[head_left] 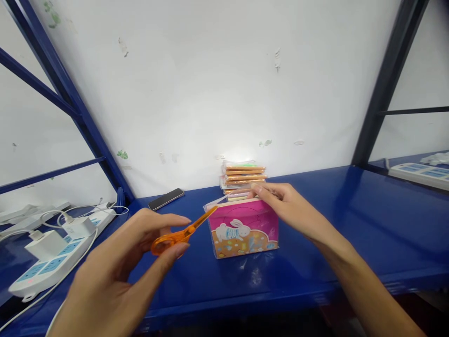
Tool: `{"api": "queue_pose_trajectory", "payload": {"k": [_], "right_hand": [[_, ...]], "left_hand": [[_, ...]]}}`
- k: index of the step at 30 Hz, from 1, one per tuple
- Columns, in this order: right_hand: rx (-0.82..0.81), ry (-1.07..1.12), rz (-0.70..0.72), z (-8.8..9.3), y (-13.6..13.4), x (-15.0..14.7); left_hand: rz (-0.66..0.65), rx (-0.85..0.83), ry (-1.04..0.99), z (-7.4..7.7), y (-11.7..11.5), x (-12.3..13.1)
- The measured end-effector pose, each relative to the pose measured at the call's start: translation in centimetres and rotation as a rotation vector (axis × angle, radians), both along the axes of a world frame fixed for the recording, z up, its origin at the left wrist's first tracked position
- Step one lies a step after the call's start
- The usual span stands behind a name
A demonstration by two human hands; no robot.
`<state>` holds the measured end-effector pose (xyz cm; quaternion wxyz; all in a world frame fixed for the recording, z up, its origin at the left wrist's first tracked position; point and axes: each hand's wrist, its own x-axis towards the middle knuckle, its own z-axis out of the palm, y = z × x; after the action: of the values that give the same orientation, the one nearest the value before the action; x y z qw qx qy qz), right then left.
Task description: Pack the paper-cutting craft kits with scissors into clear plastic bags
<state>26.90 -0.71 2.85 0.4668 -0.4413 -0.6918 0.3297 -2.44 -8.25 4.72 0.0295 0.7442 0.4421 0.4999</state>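
My left hand [129,262] grips small orange scissors [178,234], their tip pointing up right at the top left corner of a pink box [243,229] with a rabbit picture. The box stands on the blue shelf [351,224], wrapped in clear plastic. My right hand [284,201] rests on the box's top edge, fingers pinching the plastic wrap there. Behind the box sits a stack of flat orange-edged packets [243,175] against the wall.
A dark phone [166,199] lies on the shelf to the left of the stack. White power strips with plugged chargers and cables [52,252] lie at the far left. Another power strip [421,174] sits at the far right. Blue frame posts [386,79] rise on both sides.
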Motion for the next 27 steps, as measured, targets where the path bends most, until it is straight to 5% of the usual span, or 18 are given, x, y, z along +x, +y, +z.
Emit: {"api": "queue_pose_trajectory", "payload": {"k": [8,27], "right_hand": [[0.021,-0.031,-0.031,-0.2,-0.1,0.0],[0.110,-0.152,-0.001,0.4,-1.5,-0.7]], "left_hand": [[-0.088,0.209,0.138,-0.7,1.6,4.4],[-0.020,0.404,0.250,-1.3,1.6,5.5]]}}
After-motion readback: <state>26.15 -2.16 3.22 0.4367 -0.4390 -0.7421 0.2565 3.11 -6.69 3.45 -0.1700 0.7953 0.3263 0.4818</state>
